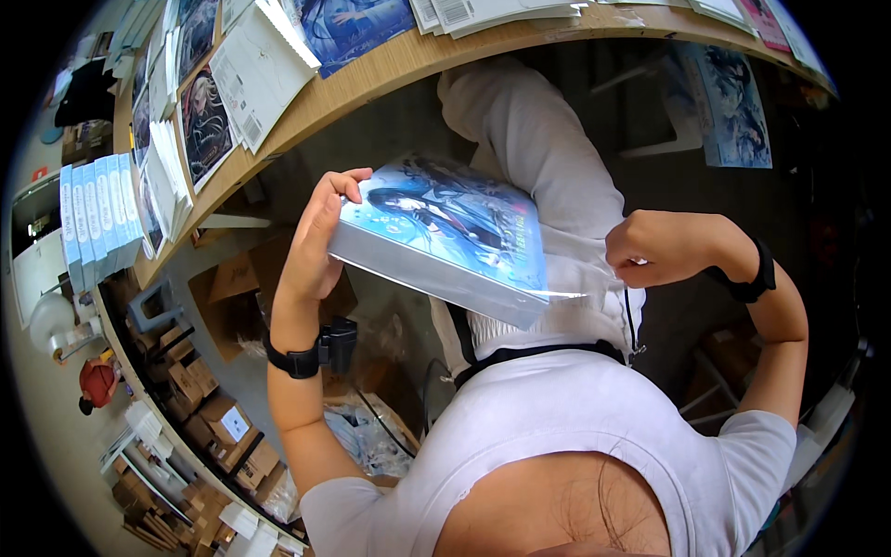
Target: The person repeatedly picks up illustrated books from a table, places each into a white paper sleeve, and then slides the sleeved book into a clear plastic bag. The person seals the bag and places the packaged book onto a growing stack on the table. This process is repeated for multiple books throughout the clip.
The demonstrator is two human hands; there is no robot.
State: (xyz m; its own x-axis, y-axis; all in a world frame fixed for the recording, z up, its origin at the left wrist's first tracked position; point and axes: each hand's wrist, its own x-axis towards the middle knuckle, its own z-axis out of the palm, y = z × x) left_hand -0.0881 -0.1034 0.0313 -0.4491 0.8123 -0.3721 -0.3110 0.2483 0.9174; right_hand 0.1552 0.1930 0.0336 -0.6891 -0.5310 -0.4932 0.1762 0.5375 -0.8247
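My left hand [320,232] grips the left end of a thick box-shaped item [445,218], its thumb and fingers closed about the edge. The item has a blue illustrated cover and pale grey sides, and it is tilted above my lap. A glossy sheen lies over its surface. From its near right corner a thin piece of clear plastic film [568,296] stretches toward my right hand [666,246]. The fingers of that hand are curled into a pinch at the film's end, apart from the box itself. The fingertips are partly hidden.
A curved wooden table edge [362,88] runs across the far side. White printed sheets [263,74] and illustrated cards [205,121] lie on it. Blue boxes [97,218] stand in a row at left; another blue illustrated box [733,107] is at far right. Cardboard boxes [227,306] sit below.
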